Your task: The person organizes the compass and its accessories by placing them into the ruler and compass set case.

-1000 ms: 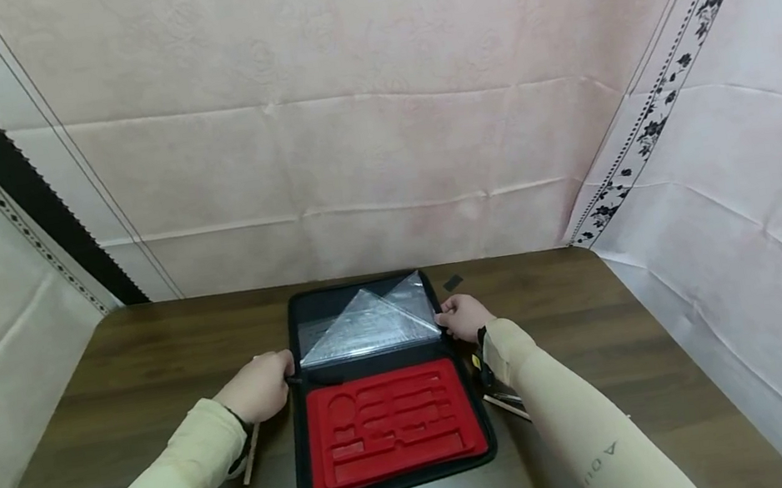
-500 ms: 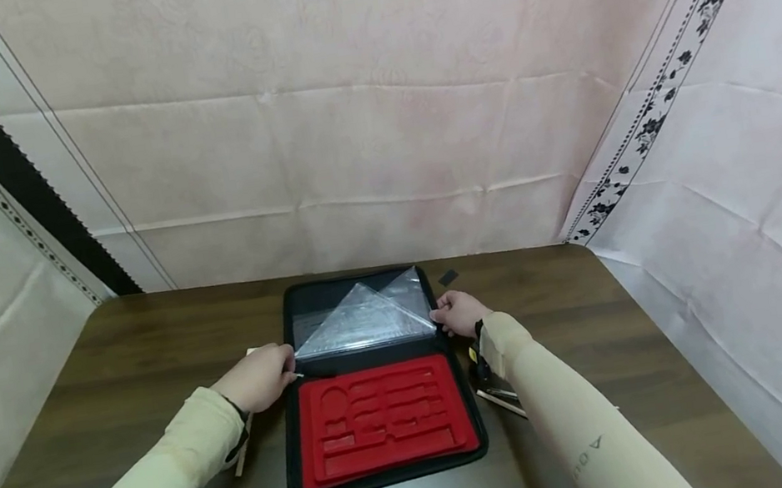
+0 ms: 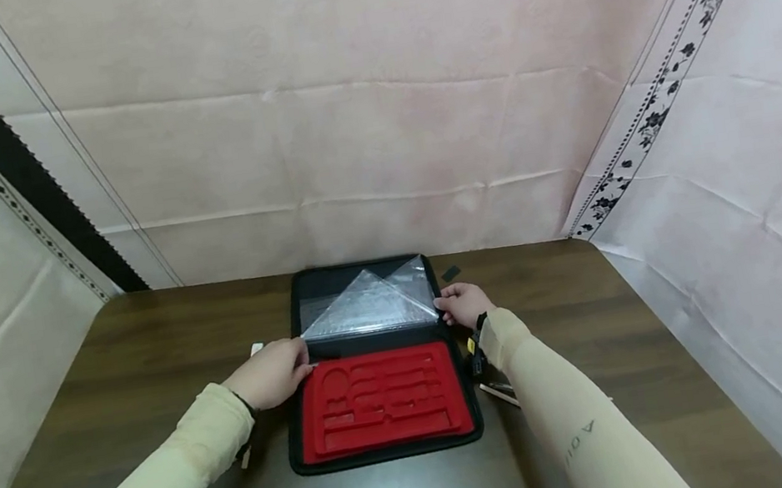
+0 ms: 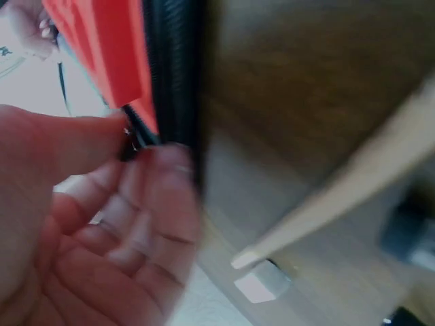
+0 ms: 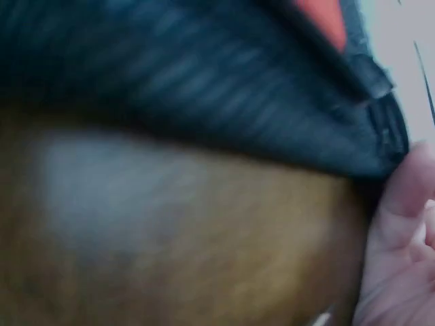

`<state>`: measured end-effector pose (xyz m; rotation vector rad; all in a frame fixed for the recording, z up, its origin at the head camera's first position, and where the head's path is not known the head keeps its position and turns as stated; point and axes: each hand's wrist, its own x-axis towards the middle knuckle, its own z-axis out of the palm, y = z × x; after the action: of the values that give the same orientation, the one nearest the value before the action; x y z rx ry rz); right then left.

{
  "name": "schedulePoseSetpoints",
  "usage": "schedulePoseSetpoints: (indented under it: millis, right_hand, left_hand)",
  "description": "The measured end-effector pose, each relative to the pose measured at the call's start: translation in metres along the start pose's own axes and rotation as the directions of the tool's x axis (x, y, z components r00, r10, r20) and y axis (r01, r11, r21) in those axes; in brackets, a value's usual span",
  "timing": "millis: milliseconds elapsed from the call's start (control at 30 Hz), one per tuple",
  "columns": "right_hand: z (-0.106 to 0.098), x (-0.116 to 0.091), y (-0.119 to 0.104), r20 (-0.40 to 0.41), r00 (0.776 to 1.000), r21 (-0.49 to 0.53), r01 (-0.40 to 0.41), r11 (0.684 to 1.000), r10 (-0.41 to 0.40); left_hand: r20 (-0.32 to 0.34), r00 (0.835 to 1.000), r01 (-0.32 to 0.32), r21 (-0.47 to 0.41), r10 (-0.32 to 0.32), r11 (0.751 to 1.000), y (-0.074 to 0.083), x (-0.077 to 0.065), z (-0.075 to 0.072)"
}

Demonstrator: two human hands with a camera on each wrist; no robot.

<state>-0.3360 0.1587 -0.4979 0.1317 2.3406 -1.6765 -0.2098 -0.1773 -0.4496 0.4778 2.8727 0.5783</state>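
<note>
A black zippered case (image 3: 388, 454) lies spread open on the table, its near half filled by a red moulded tray (image 3: 384, 401) with shaped recesses. Clear plastic flaps (image 3: 370, 306) cover part of the far half. My left hand (image 3: 270, 374) is at the case's left edge by the fold. In the left wrist view, its thumb and forefinger pinch a small dark zipper pull (image 4: 129, 146). At the right edge of the far half, my right hand (image 3: 464, 305) holds the rim. Its thumb (image 5: 408, 183) presses the case in the right wrist view; its other fingers are mostly hidden.
Beside the right forearm lie a dark item with yellow (image 3: 472, 346) and thin sticks (image 3: 499, 394). A pale wooden stick (image 4: 340, 190) and a small white block (image 4: 264, 282) lie left of the case. A dark flat piece (image 3: 451, 274) sits behind the right hand.
My left hand has moved right, over the case's left edge near the fold. The case's near end has shifted away from me. My right hand stays at the right rim.
</note>
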Motion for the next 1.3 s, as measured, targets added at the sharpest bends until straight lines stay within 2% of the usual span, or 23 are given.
schedulePoseSetpoints:
  millis: [167,300,367,500,633,733,833,933,1133,1300]
  right_hand:
    - [-0.002,0.002,0.007,-0.045,0.998,0.073,-0.041,0.996,0.044]
    - [0.001,0.004,0.01,-0.062,0.998,0.069,-0.017,0.997,0.022]
    - [0.003,0.005,0.008,-0.064,0.998,0.058,-0.001,0.998,0.005]
    - [0.004,0.007,0.009,-0.047,0.999,0.042,0.012,0.999,-0.01]
    - [0.003,0.01,0.011,-0.028,1.0,0.021,-0.008,1.0,0.008]
    - [0.002,0.011,0.009,-0.023,1.0,0.013,-0.019,1.0,0.019]
    - [0.002,0.012,0.007,-0.02,1.0,0.005,-0.02,1.0,0.02]
    - [0.002,0.011,0.004,-0.015,1.0,-0.001,-0.015,1.0,0.015]
    - [0.003,0.009,0.001,-0.016,1.0,0.003,0.005,1.0,-0.005]
    - [0.002,0.009,0.001,-0.029,1.0,0.017,0.006,1.0,-0.005]
  left_hand:
    - [0.004,1.0,-0.023,-0.044,0.023,0.999,0.003,0.006,0.005]
    - [-0.008,0.999,-0.052,-0.057,0.052,0.997,0.01,0.009,0.008]
    - [-0.006,0.998,-0.06,-0.051,0.06,0.997,0.017,0.01,0.011]
    - [0.007,0.993,-0.118,-0.053,0.119,0.992,0.035,0.008,0.018]
    - [0.074,0.981,-0.17,-0.091,0.177,0.981,0.051,0.004,0.029]
    - [0.136,0.976,-0.152,-0.125,0.169,0.98,0.059,0.002,0.033]
    - [0.163,0.976,-0.122,-0.139,0.144,0.983,0.063,0.002,0.033]
    - [0.174,0.976,-0.104,-0.146,0.129,0.984,0.066,0.002,0.03]
    - [0.184,0.973,-0.121,-0.102,0.138,0.987,0.069,0.003,0.028]
    - [0.156,0.978,-0.121,-0.096,0.135,0.988,0.067,0.005,0.025]
